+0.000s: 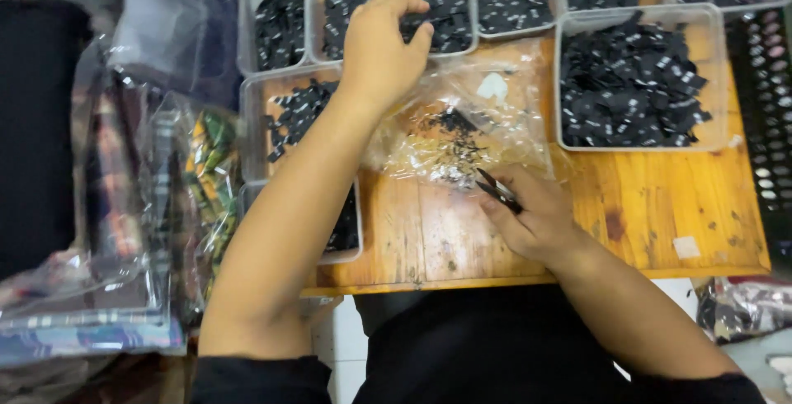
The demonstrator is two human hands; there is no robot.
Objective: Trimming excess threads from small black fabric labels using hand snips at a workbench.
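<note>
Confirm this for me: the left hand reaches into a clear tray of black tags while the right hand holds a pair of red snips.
Not quite. In the head view the snips in the right hand are black, not red. The left hand does reach into a clear tray of black tags.

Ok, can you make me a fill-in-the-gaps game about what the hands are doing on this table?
1. The left hand reaches into a clear tub full of small ____ tags.
2. The right hand holds a small pair of ____ on the wooden table.
3. Between the two hands lies a crinkled clear plastic ____.
4. The table top is made of ____.

Missing words: black; snips; bag; wood
</note>
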